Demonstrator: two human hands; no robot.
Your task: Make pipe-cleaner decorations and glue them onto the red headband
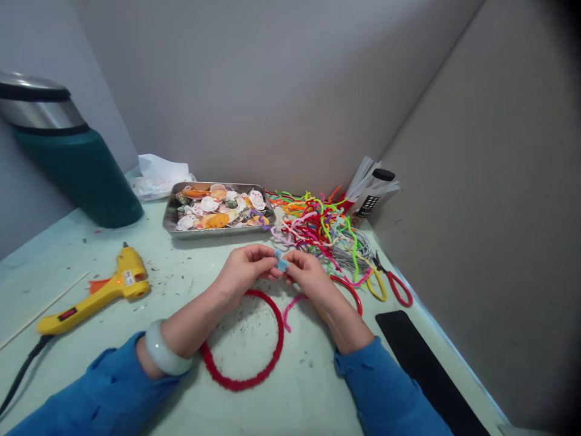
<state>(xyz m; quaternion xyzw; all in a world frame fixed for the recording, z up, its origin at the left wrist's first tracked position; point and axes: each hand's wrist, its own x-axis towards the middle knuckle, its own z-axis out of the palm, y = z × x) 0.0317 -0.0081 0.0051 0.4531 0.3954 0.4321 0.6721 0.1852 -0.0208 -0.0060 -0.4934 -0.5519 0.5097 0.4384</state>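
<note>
Pinching a blue piece [281, 263] with left hand [247, 269] and right hand [308, 271], both closed to a fingertip grip, thumbs against fingers, set close together. Holding it above the table [318, 387], just past the red ring [240, 384] and short of the tray [218, 234]. Judging from the grip, probably at a shaping or twisting step. Seems to call next for fine fingertip work: steady hold on one side, small adjustment on the other. Cannot make out its full shape, being partly hidden by fingers. Counting one blue piece, one red ring, one tray, one glue gun [109, 290], one thin stick [45, 310], one bottle [77, 175], one black strip [422, 357], one black-capped tube [376, 188], apparently one pair of scissors [389, 276]. Adding one loose pink strand [285, 316] below the right hand, plus one red curved thing [355, 294], partly covered. Cannot count shells [209, 204], pipe cleaners [313, 224] or clear sticks [362, 175]: several of each, overlapping.
</note>
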